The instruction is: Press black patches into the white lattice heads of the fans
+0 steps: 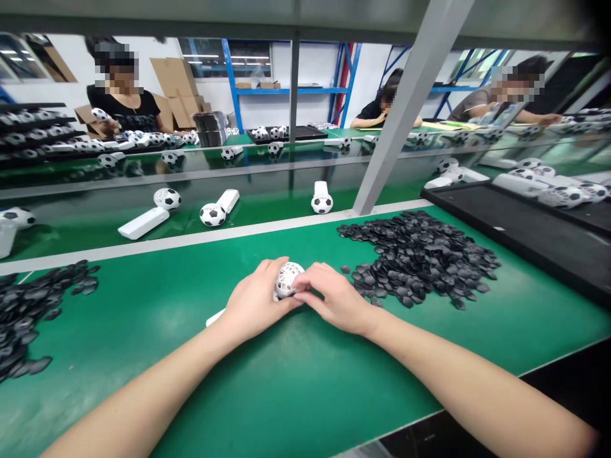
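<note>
My left hand is closed around a white handheld fan with a soccer-ball head. The head has an openwork grille facing up, and the end of its white handle sticks out beyond my left wrist. Thumb and fingers of my right hand are pinched against the right side of the ball. Whether a small piece sits between those fingertips is hidden. Right of my hands lies a large heap of small black flat pieces. Another heap of the same black pieces is spread at the far left.
Beyond a grey rail, several soccer-ball fans lie on a green belt. A black tray with more fans stands at right. A slanted metal post rises from the rail. Three people sit across, one person holding a ball piece.
</note>
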`<action>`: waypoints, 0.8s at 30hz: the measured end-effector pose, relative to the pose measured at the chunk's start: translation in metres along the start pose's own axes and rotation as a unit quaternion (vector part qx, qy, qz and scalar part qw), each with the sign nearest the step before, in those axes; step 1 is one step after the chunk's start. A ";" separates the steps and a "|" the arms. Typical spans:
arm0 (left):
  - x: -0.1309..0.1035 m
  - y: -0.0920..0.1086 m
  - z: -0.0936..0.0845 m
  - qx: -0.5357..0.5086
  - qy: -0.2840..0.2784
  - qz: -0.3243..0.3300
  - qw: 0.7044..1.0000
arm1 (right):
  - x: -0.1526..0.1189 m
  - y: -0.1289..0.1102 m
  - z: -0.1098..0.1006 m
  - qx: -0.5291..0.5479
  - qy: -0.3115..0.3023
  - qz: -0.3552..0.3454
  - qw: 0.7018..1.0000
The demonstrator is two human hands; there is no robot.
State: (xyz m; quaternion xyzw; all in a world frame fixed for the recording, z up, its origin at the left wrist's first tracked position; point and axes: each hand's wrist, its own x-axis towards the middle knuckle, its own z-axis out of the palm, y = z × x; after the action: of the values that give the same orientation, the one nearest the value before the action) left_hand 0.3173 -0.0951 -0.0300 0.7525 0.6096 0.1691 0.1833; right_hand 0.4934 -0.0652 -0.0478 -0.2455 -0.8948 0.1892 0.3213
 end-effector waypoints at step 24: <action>0.002 0.000 0.000 0.009 -0.002 -0.005 1.000 | 0.003 0.016 -0.028 -0.104 -0.017 0.228 0.968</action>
State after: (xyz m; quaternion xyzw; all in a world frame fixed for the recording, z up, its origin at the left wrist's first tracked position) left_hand 0.3177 -0.0929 -0.0298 0.7513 0.6146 0.1614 0.1782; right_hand 0.5151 -0.0453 -0.0335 -0.4715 -0.8353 0.1677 0.2277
